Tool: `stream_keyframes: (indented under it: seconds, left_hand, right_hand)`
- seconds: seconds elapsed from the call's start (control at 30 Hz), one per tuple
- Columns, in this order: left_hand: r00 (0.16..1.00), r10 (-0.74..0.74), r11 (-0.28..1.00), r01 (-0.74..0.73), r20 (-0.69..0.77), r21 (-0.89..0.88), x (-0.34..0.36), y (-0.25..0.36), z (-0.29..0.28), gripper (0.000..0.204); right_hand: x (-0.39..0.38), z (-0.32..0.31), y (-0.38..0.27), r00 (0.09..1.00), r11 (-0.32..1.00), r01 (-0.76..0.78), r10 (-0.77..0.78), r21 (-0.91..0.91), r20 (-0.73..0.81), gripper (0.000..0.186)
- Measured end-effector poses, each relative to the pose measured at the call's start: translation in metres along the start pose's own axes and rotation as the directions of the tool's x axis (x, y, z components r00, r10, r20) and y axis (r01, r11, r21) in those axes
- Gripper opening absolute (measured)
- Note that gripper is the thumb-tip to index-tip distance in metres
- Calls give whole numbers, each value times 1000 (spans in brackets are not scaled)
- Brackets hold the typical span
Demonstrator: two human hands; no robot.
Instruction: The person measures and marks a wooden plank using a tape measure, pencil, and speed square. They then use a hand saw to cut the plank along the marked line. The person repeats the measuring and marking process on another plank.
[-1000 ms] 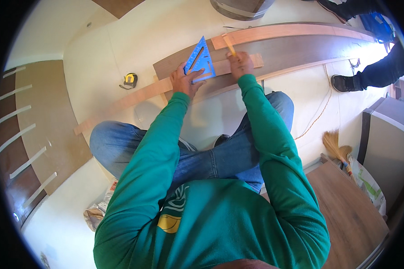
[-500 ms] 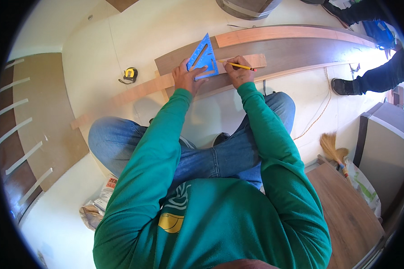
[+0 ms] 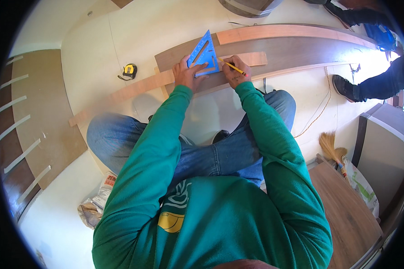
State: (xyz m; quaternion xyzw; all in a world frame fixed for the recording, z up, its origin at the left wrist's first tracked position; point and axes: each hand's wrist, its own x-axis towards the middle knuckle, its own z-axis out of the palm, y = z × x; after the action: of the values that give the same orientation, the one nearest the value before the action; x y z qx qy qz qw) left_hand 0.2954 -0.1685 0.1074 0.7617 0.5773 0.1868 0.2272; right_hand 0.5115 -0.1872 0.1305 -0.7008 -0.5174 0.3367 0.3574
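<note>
My left hand (image 3: 188,73) grips a blue triangular speed square (image 3: 204,54), its thumb lying across the lower part. The square rests on a narrow light wood strip (image 3: 134,89), which crosses a wide brown board (image 3: 296,51) on the floor. In my right hand (image 3: 235,71) is a yellow pencil (image 3: 232,67) with a red end. Its tip meets the strip at the right edge of the square. The pencil's red end points down and right, over the back of the hand.
A yellow and black tape measure (image 3: 129,71) lies left of the strip. Another light strip (image 3: 292,32) lies along the board's far edge. To the right are another person's leg and shoe (image 3: 343,88), a straw broom (image 3: 330,145) and a wooden panel (image 3: 341,201).
The pencil has tilted, its red end swinging down and nearer to me as my right hand turned. The square and my left hand stay in nearly the same place.
</note>
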Motion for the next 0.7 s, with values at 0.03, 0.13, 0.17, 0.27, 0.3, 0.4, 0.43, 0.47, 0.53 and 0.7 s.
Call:
stream_keyframes:
  seconds: [0.03,0.13,0.17,0.27,0.3,0.4,0.43,0.47,0.53,0.7]
  left_hand:
    - [1000,9,1000,-9,-7,4,0,0,1,54]
    - [998,49,998,-48,-38,41,1,-2,4,55]
    - [997,65,996,-62,-50,58,1,-2,4,56]
    - [997,63,998,-61,-50,31,-2,-4,7,57]
    - [996,64,997,-62,-55,45,-3,-6,7,57]
    - [995,64,996,-60,-81,59,-1,-10,9,58]
    - [995,67,997,-63,-79,51,0,-10,8,58]
    - [995,69,997,-66,-77,45,1,-9,9,58]
    - [996,65,997,-61,-64,56,0,-7,9,58]
    - [997,53,998,-50,-60,49,-1,-7,8,57]
  right_hand:
    - [0,0,1,1000,1000,23,-23,-7,-3,19]
    - [-1,-1,3,999,998,51,-51,-26,8,17]
    - [-2,-2,4,998,998,55,-54,-32,15,17]
    - [-15,-14,1,994,995,-6,17,-98,111,17]
    - [-21,-17,-1,988,991,-28,47,-128,148,17]
    - [-23,-30,-13,987,985,-34,59,-171,147,17]
    - [-16,-27,-16,997,989,-14,24,-145,70,17]
    - [-11,-25,-17,1000,993,9,-10,-121,-7,17]
    - [-1,-16,-12,999,996,-12,9,-85,-34,18]
    - [0,-8,-7,999,999,-41,41,-32,-17,18]
